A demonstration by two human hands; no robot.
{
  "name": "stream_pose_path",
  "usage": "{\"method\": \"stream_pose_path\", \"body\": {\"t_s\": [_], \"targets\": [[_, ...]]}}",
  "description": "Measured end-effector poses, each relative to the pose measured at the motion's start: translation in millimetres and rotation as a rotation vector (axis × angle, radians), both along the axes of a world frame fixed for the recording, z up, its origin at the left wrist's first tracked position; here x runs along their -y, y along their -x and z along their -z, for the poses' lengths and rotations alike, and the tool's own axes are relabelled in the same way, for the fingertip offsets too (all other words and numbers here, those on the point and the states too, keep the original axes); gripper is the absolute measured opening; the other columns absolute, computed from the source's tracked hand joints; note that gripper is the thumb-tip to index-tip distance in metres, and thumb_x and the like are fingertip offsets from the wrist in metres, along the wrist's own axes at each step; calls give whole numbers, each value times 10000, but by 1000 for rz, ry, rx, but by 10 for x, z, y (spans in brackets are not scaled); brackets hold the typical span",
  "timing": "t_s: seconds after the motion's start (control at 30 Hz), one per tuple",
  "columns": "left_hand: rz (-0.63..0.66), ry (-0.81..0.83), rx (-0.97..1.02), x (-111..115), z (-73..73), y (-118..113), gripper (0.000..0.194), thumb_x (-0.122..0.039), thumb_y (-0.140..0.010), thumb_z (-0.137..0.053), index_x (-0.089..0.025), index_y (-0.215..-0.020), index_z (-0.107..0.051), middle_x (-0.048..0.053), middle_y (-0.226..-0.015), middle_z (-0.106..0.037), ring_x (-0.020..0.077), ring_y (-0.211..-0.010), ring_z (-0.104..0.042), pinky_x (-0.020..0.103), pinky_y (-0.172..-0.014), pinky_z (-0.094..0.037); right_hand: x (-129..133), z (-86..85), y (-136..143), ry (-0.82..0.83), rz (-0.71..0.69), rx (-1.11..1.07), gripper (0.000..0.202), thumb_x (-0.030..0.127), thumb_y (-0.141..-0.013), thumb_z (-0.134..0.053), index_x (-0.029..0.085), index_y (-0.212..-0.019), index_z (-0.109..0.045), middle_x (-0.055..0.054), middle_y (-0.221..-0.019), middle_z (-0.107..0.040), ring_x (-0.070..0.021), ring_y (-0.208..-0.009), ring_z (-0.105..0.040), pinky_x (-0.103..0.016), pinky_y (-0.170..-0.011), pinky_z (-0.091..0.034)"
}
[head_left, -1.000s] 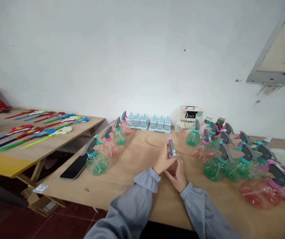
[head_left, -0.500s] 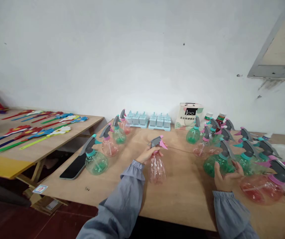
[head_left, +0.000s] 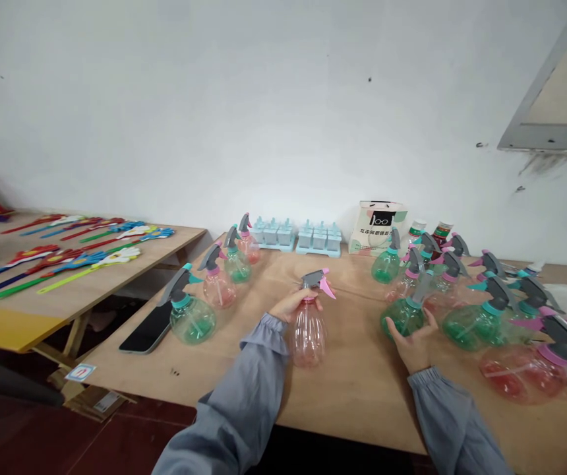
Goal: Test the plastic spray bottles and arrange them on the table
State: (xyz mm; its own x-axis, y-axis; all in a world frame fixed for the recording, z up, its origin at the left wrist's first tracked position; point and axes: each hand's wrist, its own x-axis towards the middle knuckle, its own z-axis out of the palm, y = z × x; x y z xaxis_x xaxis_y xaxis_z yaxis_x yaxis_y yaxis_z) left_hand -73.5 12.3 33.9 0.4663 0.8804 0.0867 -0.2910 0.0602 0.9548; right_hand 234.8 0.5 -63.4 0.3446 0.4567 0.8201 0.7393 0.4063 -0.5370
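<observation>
Right hand (head_left: 415,346): thumb and fingers cupped wide round green spray bottle (head_left: 402,319), body held between them. Left hand (head_left: 293,305): fingers wrapped round neck of pink spray bottle (head_left: 309,340), upright, body below fingers, grey trigger head (head_left: 312,280) above. Beyond left fingers: pale-blue moulds (head_left: 272,235). Beyond right fingers: paper bag (head_left: 375,232).

Soft indoor light, wall (head_left: 283,132) brightest mid-frame, deep shadow beneath table (head_left: 357,396), glints on held pink bottle (head_left: 309,338), edges stretched
</observation>
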Motion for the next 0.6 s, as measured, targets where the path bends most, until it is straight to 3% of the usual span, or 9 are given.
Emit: {"method": "stream_pose_path", "body": {"t_s": [0.17, 0.33, 0.6], "targets": [[22, 13, -47, -29, 21, 15, 502, -289, -597, -696, -155, -1080, -670, 88, -966, -730, 90, -544, -586, 208, -516, -384, -15, 69, 159, 1, -22, 68, 852, 526, -744, -717, 85, -1359, -326, -210, -1249, -449, -334, -1181, -512, -556, -1005, -441], [-48, 75, -30, -100, 73, 27, 468, -294, -564, -707, -122, -998, -671, 61, -846, -707, 65, -511, -547, 204, -516, -374, -33, 144, 228, -20, -114, 56, 871, 461, -744, -745, 112, -1392, -281, -202, -1303, -423, -315, -1222, -497, -542, -1020, -440], [3, 99, 34, -128, 113, 51, 452, -219, -569, -632, -136, -1012, -668, 73, -978, -722, 73, -553, -568, 240, -620, -428, -30, 153, 226, -17, -128, 77, 863, 449, -742, -752, 117, -1392, -292, -193, -1295, -422, -312, -1220, -493, -541, -1026, -440]]}}
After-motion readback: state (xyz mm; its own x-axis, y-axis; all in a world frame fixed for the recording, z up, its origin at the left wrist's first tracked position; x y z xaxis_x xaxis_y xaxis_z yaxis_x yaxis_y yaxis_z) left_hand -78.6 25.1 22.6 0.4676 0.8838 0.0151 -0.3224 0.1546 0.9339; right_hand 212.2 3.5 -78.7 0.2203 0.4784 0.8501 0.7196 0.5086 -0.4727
